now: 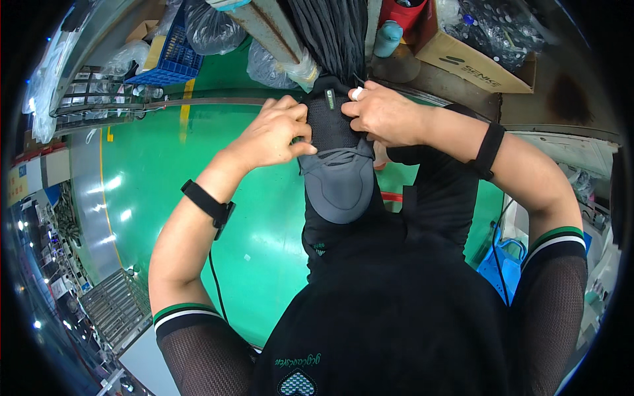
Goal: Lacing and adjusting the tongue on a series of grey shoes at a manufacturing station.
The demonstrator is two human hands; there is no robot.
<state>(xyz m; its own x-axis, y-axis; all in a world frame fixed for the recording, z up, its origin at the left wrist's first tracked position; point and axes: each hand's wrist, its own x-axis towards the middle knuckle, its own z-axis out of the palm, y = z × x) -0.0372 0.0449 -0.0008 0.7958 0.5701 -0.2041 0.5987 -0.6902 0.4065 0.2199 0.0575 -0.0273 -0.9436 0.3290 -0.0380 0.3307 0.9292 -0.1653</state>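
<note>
A dark grey shoe (339, 188) rests on my lap, its toe toward me and its black tongue (328, 122) pointing away. Thin grey laces (343, 156) cross just above the toe. My left hand (276, 132) has its fingers curled at the shoe's left edge, the thumb tip by the laces. On the opposite edge, my right hand (384, 113) is closed beside the tongue, with a white wrap on one finger. Whether either hand also pinches a lace is hidden by the fingers.
A thick bundle of black laces (330, 33) hangs just beyond the shoe, beside a metal post (261, 30). An open cardboard box (462, 66) and a light-blue bottle (388, 38) stand far right. A blue crate (175, 56) sits far left; a blue basket (502, 264) is low at right.
</note>
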